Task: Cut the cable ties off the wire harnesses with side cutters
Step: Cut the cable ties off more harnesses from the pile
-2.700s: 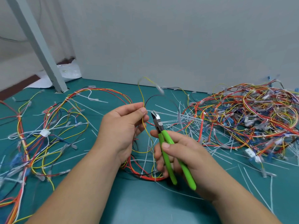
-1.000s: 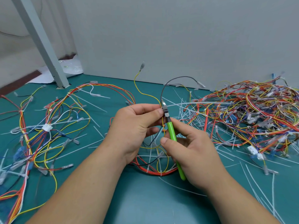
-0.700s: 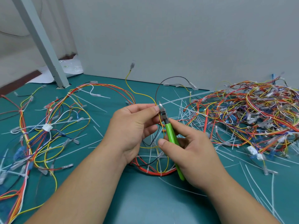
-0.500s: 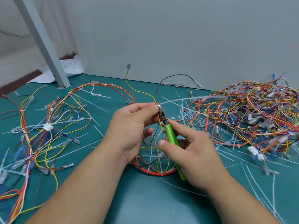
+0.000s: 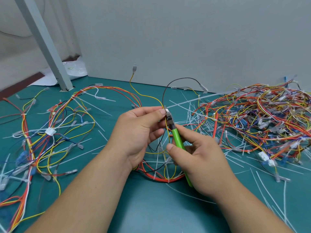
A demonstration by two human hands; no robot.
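My left hand pinches a wire harness of yellow, black and red wires between thumb and fingertips, just above the green mat. A white cable tie sticks out to the right from the pinch point. My right hand grips the green-handled side cutters. Their metal jaws sit at my left thumb tip, against the tie and wires. Whether the jaws are closed on the tie is hidden by my thumb.
A large tangled pile of harnesses lies on the right of the green mat. Looser harnesses spread on the left. Cut white ties litter the middle. A grey post and wall stand behind.
The cutters moved from apart and open-jawed to the spot pinched by my left hand. The yellow and black wire ends swung upward; the hands have barely shifted in the last second.
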